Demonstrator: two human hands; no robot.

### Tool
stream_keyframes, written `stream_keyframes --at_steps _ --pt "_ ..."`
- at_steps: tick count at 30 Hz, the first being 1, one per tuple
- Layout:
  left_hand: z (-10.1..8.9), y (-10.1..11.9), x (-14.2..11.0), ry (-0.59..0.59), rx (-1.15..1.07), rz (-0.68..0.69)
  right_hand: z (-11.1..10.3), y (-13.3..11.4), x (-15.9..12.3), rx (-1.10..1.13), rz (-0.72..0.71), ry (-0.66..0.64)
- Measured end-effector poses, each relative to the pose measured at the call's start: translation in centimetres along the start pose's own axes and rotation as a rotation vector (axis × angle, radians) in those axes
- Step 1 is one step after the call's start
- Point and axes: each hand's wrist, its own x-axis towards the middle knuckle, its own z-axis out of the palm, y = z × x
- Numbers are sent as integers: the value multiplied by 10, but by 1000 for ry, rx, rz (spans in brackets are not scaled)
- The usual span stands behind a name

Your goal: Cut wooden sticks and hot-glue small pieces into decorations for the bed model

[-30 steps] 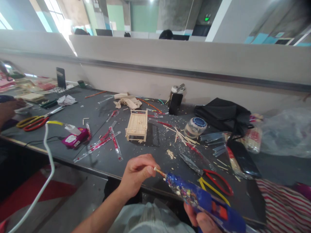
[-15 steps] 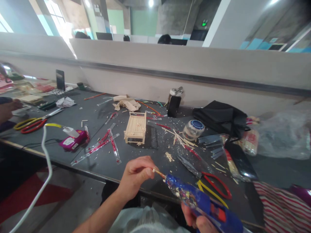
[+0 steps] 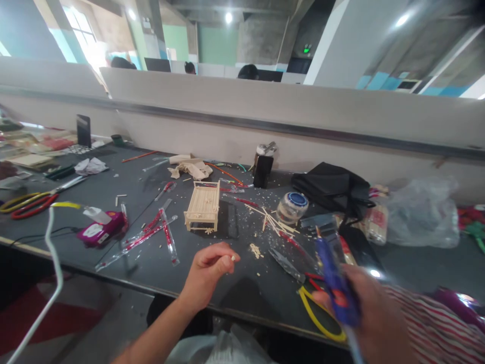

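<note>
My left hand [image 3: 209,272] is closed in a pinch above the front of the table, with a small pale wooden piece [image 3: 233,258] at its fingertips. My right hand [image 3: 373,303], blurred by motion, is wrapped round a blue hot glue gun [image 3: 335,278] whose tip points up and away. The gun is apart from the left hand. Beyond my left hand stands a small bed-shaped model of thin wooden sticks [image 3: 203,206], with tiny wooden bits on and under it. A small pile of wooden pieces [image 3: 256,250] lies to the right of my left hand.
Scissors with red and yellow handles [image 3: 318,316] lie near the glue gun. Loose sticks [image 3: 270,221], a blue-lidded jar [image 3: 292,207], a black bag [image 3: 333,184] and a propped phone [image 3: 262,171] are behind. Leftward are plastic wrappers [image 3: 168,237] and a purple power socket [image 3: 101,228].
My right hand has swung the glue gun right and upward, away from my left fingertips. My left hand keeps its pinch on the small piece. The camera view has shifted slightly.
</note>
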Motion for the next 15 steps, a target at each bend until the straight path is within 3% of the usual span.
stream_keyframes --at_steps 3,8,12,15 --pt "-3 -11 4 9 18 -37 17 34 3 -234 -114 -99" --pt "-5 -44 18 27 77 -205 47 63 6 -308 -11 -402" --pt "-1 -60 39 -11 111 -269 40 61 20 -249 -8 -560" --pt "3 -64 56 -43 111 -289 26 53 36 -208 -65 -581"
